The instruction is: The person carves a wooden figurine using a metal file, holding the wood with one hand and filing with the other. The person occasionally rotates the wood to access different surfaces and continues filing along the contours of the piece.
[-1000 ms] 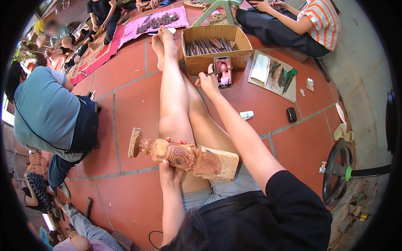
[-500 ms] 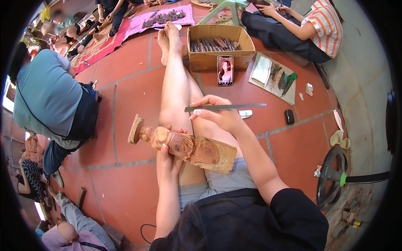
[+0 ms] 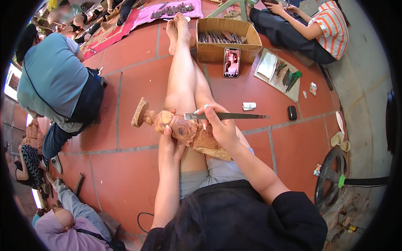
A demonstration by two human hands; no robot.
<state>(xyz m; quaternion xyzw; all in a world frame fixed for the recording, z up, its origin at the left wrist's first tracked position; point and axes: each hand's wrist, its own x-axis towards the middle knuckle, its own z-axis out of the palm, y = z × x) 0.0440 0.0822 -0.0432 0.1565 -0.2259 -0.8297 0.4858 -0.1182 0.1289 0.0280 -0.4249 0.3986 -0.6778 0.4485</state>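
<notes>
A partly carved wooden figure (image 3: 181, 129) with ringed grain lies slantwise across my lap, its narrow neck and flat end block toward the left. My left hand (image 3: 171, 145) grips it from below, thumb up along the near side and fingertips showing at the far side. Over the wider right part is my right hand (image 3: 222, 129), closed round a long flat steel chisel (image 3: 247, 116). The chisel lies nearly level, its square left end over the figure's middle. Whether that end touches the wood I cannot tell. My right hand hides part of the carving.
Beyond my legs stands a cardboard box (image 3: 228, 52) of carving tools, a phone (image 3: 231, 62) propped against it. Right of it lie a board (image 3: 268, 85) with cloth, a black case (image 3: 292, 113) and a fan (image 3: 331, 175). A person in blue (image 3: 54, 79) sits at the left; others sit around.
My right hand and the chisel have come down and nearer, from above my knees to over the figure. My left hand still grips the figure. The whole view has shifted slightly.
</notes>
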